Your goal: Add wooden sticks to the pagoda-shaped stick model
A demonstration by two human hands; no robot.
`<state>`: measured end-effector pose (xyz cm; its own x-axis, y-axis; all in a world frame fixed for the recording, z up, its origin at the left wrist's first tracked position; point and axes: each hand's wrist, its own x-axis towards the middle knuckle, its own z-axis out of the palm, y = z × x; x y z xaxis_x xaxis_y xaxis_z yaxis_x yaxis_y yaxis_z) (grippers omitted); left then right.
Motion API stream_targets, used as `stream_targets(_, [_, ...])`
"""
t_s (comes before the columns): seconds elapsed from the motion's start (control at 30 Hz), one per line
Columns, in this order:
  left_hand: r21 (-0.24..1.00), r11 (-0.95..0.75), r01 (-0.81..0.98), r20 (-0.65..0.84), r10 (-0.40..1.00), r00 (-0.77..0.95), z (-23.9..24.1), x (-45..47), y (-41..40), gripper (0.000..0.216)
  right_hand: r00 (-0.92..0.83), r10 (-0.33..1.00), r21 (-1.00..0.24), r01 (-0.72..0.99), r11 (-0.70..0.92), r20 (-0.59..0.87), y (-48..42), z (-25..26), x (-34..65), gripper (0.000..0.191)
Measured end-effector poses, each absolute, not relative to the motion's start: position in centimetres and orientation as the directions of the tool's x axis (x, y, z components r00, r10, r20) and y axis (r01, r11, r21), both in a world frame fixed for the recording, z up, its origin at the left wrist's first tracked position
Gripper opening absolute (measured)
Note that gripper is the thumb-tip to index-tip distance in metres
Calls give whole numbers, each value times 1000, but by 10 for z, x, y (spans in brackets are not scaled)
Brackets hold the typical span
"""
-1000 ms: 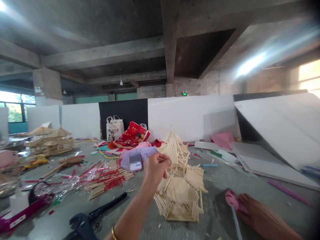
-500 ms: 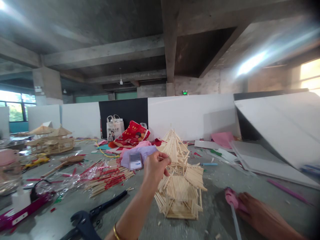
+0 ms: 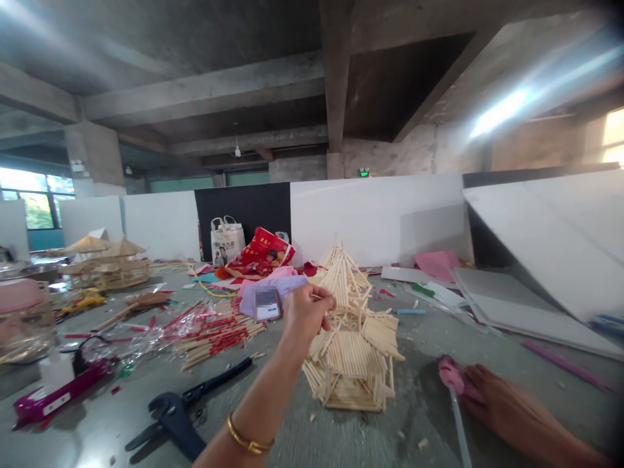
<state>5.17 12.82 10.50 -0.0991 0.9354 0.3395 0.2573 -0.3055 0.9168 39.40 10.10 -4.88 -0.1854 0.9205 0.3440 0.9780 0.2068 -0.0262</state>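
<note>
A wooden stick pavilion model (image 3: 353, 354) with a pointed roof stands on the table in front of me. My left hand (image 3: 308, 312) reaches to its upper roof from the left, thumb and fingers pinched on a short thin wooden stick (image 3: 318, 298). How far the stick touches the roof is hidden by the fingers. To the right of the model, my right hand (image 3: 487, 393) rests low near the table, wrapped round a pink glue gun (image 3: 453, 374). A translucent glue stick (image 3: 459, 426) extends from the gun toward me.
Dark pliers-like cutters (image 3: 178, 416) and a purple tool (image 3: 63, 393) lie at the left. Red-tipped sticks (image 3: 221, 341) in plastic wrap, a phone (image 3: 268, 304) and other pavilion models (image 3: 110, 270) sit farther back. White boards (image 3: 511, 302) lean at the right.
The whole view has shifted slightly, with the table things a little higher in the picture. Both hands keep nearly the same places relative to the model, still gripping the same things.
</note>
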Motion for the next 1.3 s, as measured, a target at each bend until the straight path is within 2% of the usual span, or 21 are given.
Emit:
stream_targets(0.2, [928,-288,236,314,946,-80,107,51,123,11,-217,930,-34,971,237,296,90,-31,386,26])
stream_targets(0.43, [937,-291,193,307,950,-62,106,48,116,14,-220,944,-174,948,267,247,74,-8,380,21])
stream_targets(0.63, [942,-304,143,313,949,-46,101,48,112,16,-145,931,-259,936,239,335,65,25,364,21])
stream_targets(0.83, [951,-301,69,305,951,-55,92,52,110,14,-281,825,-143,908,394,491,63,57,322,24])
stream_targets(1.07, [954,-295,-57,291,955,-58,91,54,111,15,-399,764,-49,872,488,508,60,87,274,27])
stream_targets(1.3, [958,-280,-53,277,959,-66,93,55,110,16,-437,712,-29,842,539,550,65,96,257,24])
